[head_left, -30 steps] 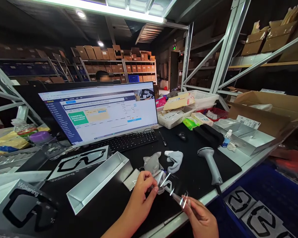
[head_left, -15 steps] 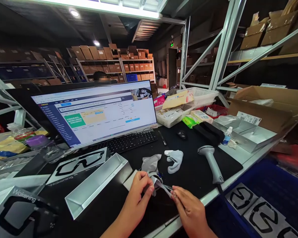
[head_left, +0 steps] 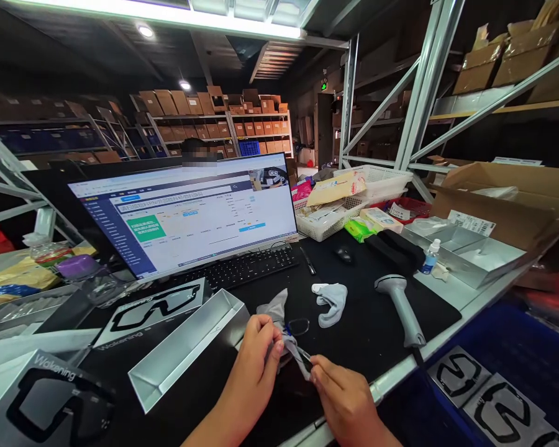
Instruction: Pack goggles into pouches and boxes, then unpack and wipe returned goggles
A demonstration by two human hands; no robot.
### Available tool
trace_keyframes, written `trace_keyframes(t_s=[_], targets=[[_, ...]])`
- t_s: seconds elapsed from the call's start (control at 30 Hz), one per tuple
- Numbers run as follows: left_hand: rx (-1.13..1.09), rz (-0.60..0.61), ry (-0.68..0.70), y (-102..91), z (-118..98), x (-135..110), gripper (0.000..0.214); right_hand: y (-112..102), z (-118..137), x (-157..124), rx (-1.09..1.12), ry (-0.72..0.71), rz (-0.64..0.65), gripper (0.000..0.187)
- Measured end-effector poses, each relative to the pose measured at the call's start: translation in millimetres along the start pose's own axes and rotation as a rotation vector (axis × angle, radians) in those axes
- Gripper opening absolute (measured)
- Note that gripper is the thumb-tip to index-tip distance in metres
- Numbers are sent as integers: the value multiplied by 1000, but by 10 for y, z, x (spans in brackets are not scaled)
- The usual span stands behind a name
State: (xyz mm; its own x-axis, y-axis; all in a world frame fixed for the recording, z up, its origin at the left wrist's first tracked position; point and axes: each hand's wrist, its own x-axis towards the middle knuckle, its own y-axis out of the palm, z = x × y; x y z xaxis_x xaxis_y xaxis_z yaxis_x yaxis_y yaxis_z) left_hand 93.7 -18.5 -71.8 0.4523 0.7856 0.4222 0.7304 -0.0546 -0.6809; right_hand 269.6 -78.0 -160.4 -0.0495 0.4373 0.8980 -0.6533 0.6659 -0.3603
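Observation:
My left hand [head_left: 256,354] is closed, thumb and fingers pinching a bunched grey cloth [head_left: 276,308]. My right hand [head_left: 347,391] grips the lower end of this cloth, together with a thin, clear piece that looks like the arm of a pair of glasses [head_left: 300,326]. One dark-rimmed lens with a bit of blue beside it shows past the cloth; the other parts are hidden by cloth and fingers. Behind my hands a light grey folded pouch or cloth [head_left: 333,304] with a white tab lies on the black mat.
An open silver box [head_left: 186,351] stands left of my hands, near boxes printed with goggles [head_left: 156,310]. A barcode scanner [head_left: 403,310] lies to the right. Behind are a keyboard [head_left: 246,267], monitor [head_left: 205,211], pen [head_left: 308,261] and mouse [head_left: 343,254]. White baskets [head_left: 328,226] stand beyond.
My right hand has moved left and slightly down, closer to my left hand. The cloth has shifted left, and a lens rim now shows beside it. The view has turned slightly.

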Motion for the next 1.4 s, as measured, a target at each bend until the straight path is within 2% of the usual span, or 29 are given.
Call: trace_keyframes(t_s=[0.07,0.13,0.23,0.33,0.43,0.5,0.8,0.93,1.07,1.17,1.23,1.3,1.4], targets=[[6,39,27,-50,7,11,22,-24,-8,96,-80,-104,76,30],[7,88,45,-76,9,6,21,-32,-10,188,-116,-105,113,32],[17,108,47,-76,8,-9,21,18,11,266,-99,48,11,30],[37,68,28,-47,17,-9,22,114,28,248,-27,243,-108,24],[67,63,-44,-7,28,-2,25,187,5,185,55,419,-139,21],[68,82,-86,9,24,1,26,208,-20,153,65,465,-138,21],[-12,163,-57,-123,-41,150,27,197,-11,268,-183,362,-76,21],[-36,237,-11,-80,-140,149,23,342,81,397,-337,221,-49,25],[-28,271,48,-23,-153,44,23,494,91,459,-323,130,-41,25],[-42,200,51,-55,5,-93,20,462,7,418,-204,168,101,17],[-6,68,16,-70,170,-210,15,393,-71,358,-91,213,259,13],[61,-58,-66,-48,341,-331,18,329,-148,294,15,222,407,16],[157,-72,-148,54,522,-467,25,293,-218,243,117,169,553,20]])
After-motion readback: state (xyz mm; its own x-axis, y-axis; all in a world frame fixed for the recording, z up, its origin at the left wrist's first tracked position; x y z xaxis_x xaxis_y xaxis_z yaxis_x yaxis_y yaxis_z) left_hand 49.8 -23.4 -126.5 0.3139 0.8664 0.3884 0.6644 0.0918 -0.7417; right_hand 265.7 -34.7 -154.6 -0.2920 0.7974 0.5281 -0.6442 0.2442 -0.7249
